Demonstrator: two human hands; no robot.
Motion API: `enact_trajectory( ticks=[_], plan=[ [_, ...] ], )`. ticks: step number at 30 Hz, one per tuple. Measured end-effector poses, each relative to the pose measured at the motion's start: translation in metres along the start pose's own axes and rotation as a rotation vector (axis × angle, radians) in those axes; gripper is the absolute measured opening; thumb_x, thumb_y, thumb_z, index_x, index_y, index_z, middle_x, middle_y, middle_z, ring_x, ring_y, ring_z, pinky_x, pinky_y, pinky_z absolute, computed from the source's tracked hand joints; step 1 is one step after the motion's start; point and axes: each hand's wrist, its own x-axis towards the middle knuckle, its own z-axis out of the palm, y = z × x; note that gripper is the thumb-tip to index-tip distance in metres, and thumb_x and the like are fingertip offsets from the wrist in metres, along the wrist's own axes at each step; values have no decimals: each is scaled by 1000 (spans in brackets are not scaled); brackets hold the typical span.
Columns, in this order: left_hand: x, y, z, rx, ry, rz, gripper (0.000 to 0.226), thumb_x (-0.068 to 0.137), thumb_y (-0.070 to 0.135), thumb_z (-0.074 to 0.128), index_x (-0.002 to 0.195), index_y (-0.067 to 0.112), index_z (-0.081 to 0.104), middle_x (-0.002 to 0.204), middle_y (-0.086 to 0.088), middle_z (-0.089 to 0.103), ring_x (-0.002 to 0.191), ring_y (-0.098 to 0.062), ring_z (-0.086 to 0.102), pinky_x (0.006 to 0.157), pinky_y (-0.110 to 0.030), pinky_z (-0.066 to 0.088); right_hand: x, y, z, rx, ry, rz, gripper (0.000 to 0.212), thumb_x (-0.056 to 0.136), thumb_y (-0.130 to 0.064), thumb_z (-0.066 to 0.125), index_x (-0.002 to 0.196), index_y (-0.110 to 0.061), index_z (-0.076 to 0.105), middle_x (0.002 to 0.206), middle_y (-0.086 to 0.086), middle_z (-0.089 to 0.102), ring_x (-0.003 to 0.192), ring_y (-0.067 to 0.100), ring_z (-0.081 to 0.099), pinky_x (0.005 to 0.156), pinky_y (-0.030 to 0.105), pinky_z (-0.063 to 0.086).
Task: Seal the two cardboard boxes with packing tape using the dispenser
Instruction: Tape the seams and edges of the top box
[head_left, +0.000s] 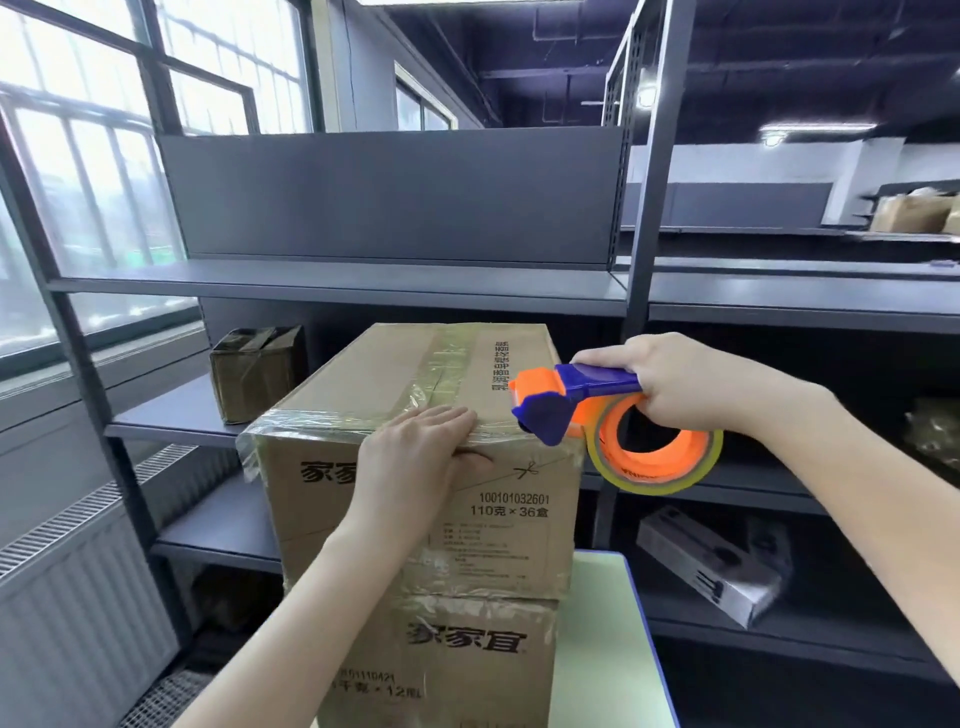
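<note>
Two cardboard boxes stand stacked on a pale green table (602, 623). The upper box (363, 379) has clear tape along its top seam and over its near top edge. The lower box (467, 665) sits beneath it with printed characters on its front. My left hand (415, 457) lies flat over the upper box's near top edge, fingers on top and thumb on the front face, pressing the tape. My right hand (675, 384) grips the blue handle of the orange and blue tape dispenser (597, 415), held at the box's near right corner with its yellowish roll hanging below.
Dark grey metal shelving (363, 280) stands right behind the boxes. A small taped brown box (254, 369) sits on a shelf at left. A grey packet (711, 561) lies on a lower right shelf. Windows and a radiator (67, 597) line the left wall.
</note>
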Motion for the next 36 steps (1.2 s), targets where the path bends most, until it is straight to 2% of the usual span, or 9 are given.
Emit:
enact_trajectory(
  ticks=[5,13,15,18,19,22,25,27,36],
  plan=[
    [3,-9,-19,-58,-72,-110,43,80,43,68,120,27,64,127,15,59,120,-11,52,86,-27,43,-27,34,-10,38,58,94,71,80,8,44,137,-35,42,101,-7,48,89,13,43,72,14,28],
    [11,28,-19,126,-201,-26,46,85,54,53,124,29,55,123,12,60,111,-12,54,75,-26,41,-61,66,8,87,65,204,73,79,6,44,137,-39,39,86,-6,43,84,17,46,74,25,38],
    [14,38,-13,200,-254,-7,64,83,61,49,140,35,37,139,7,49,125,-18,47,94,-32,41,-65,71,13,114,77,214,74,79,5,45,137,-40,39,85,-8,42,82,16,48,73,26,40],
    [18,61,-2,166,-273,166,70,86,60,48,146,30,29,155,3,23,143,-16,19,117,-34,8,-65,72,21,123,62,211,76,79,5,44,137,-42,38,85,-7,41,81,16,49,74,30,45],
    [19,68,3,116,-251,221,67,87,56,49,145,28,31,154,6,25,143,-12,19,116,-27,5,-65,72,23,122,63,210,76,79,5,45,138,-42,38,87,-6,41,82,17,50,74,31,46],
    [22,80,11,16,-192,218,57,86,49,53,139,31,40,142,19,43,129,-9,43,91,-22,38,-63,72,29,105,52,213,76,80,4,44,139,-43,34,87,-5,40,83,18,49,73,30,45],
    [21,83,12,-11,-162,212,37,72,44,55,100,24,69,100,16,69,84,-10,67,54,-21,45,-60,66,39,98,-14,202,75,82,1,43,140,-45,32,89,-4,39,85,18,48,70,26,41],
    [21,78,15,-18,-124,208,42,65,46,42,85,21,69,84,13,70,69,-13,67,44,-23,46,-58,61,45,128,-49,191,72,83,-2,44,140,-45,32,93,-4,40,87,17,47,71,24,38],
    [22,78,16,40,-207,195,60,62,39,22,106,22,59,109,8,64,84,-23,60,64,-32,50,-52,63,47,117,-105,210,72,82,-5,49,137,-48,34,105,-5,47,87,19,55,77,32,50]
  ],
)
